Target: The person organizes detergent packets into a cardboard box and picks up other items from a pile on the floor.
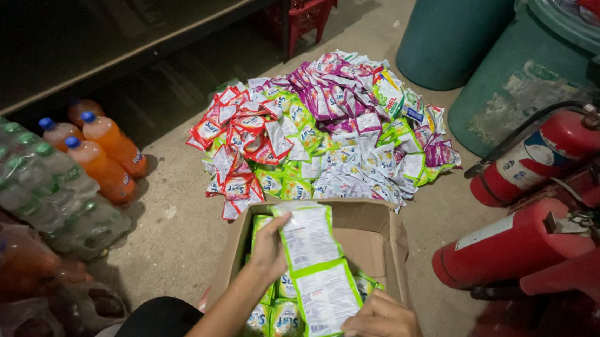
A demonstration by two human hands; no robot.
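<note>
My left hand (268, 247) grips the top end of a strip of green-edged sachets (313, 264) over an open cardboard box (379, 248). My right hand (389, 327) pinches the strip's lower end near the box's front edge. More green sachets (276, 322) lie packed in the box under the strip. Beyond the box, a big pile of loose sachets (320, 131) in red, purple, green and white covers the concrete floor.
Orange drink bottles (103, 158) and a wrapped pack of clear bottles (38, 189) stand at the left under a dark shelf (113, 29). Red fire extinguishers (520, 240) lie at the right. Two green barrels (525, 71) stand at the back right, a red stool (311, 7) at the back.
</note>
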